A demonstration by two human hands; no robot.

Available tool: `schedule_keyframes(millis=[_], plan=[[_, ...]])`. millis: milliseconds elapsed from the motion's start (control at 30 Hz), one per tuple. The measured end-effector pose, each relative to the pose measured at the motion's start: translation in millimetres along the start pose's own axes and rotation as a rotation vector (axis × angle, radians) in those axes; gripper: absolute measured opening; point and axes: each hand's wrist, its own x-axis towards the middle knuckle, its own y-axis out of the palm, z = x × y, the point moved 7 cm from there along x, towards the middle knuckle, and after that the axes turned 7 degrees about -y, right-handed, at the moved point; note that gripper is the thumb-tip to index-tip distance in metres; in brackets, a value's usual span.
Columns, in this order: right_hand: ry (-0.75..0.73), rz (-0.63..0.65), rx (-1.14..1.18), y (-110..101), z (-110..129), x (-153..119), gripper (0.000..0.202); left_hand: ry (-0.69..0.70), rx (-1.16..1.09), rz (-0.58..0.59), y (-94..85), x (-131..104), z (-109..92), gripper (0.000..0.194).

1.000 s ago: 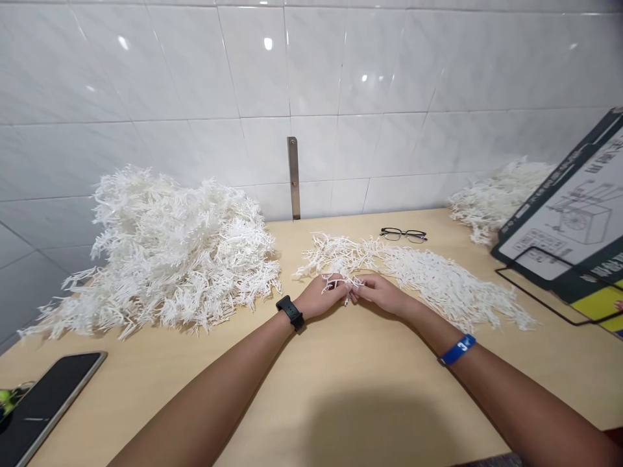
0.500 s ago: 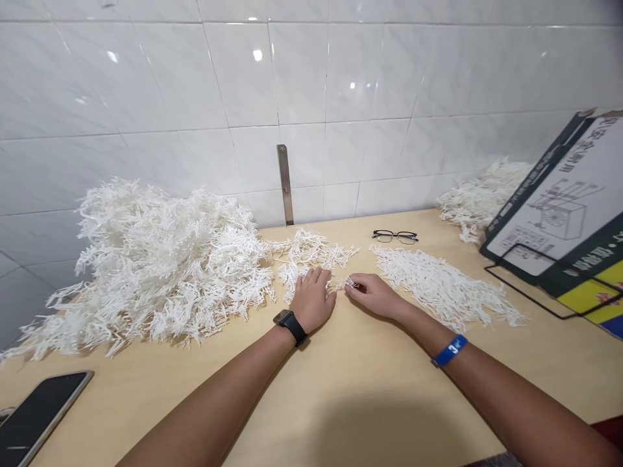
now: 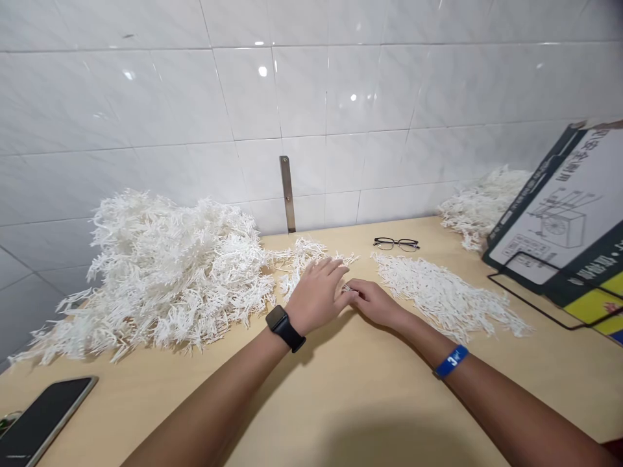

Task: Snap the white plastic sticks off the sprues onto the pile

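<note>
One tug too hard and we could snap the strands our right hand is pinching; left hand is just spread open.

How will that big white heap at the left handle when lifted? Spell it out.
The big white heap is probably light for its size, being thin strands with loose gaps. It likely comes up in tangled clumps, as the strands cross and interlock, and loose ends at its edge may drop. It seems springy rather than limp, since it stands mounded.

glossy pale marbled wall tiles behind a light wood-toned table, reflections above
</note>
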Motion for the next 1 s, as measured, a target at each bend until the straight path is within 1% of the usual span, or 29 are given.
schedule_keyframes(millis=[33, 133, 167, 233, 300, 400, 467, 667, 833, 900, 1000], plan=[[-0.004, 0.023, 0.018, 1.9, 0.0, -0.2, 0.028, 0.050, -0.042, 0.045, 9.1, 1.9, 3.4, 0.042], [0.002, 0.078, 0.049, 5.0, -1.5, -0.3, 0.027, 0.091, -0.141, 0.196, 39.5, 5.1, 23.7, 0.037], [0.012, 0.078, 0.044, 4.6, -2.8, 0.0, 0.028, 0.067, -0.168, 0.205, 45.5, 6.1, 31.5, 0.034], [0.040, 0.069, 0.022, 3.6, -6.0, 0.5, 0.031, 0.003, -0.216, 0.193, 51.8, 7.3, 43.8, 0.038], [0.062, 0.072, 0.012, 4.4, -9.0, 0.8, 0.034, -0.020, -0.212, 0.177, 54.0, 7.1, 47.7, 0.040], [0.067, 0.076, 0.035, 6.3, -11.2, 1.0, 0.034, 0.008, -0.172, 0.170, 55.2, 5.9, 44.7, 0.039], [0.074, 0.076, 0.057, 6.7, -11.8, 0.6, 0.034, 0.006, -0.197, 0.163, 55.1, 6.0, 44.9, 0.038], [0.096, 0.136, 0.105, 10.6, -6.1, -0.4, 0.033, -0.018, -0.399, 0.146, 49.6, 9.5, 49.9, 0.036], [0.037, 0.184, 0.224, 17.7, 4.4, 3.2, 0.033, 0.031, -0.595, 0.117, 42.7, 9.6, 46.0, 0.037], [-0.020, 0.195, 0.284, 18.7, 9.9, 5.1, 0.035, 0.025, -0.699, 0.170, 46.4, 8.7, 45.5, 0.040], [-0.077, 0.238, 0.359, 20.2, 15.7, 5.5, 0.042, -0.049, -0.859, 0.295, 56.9, 7.6, 47.8, 0.044]])
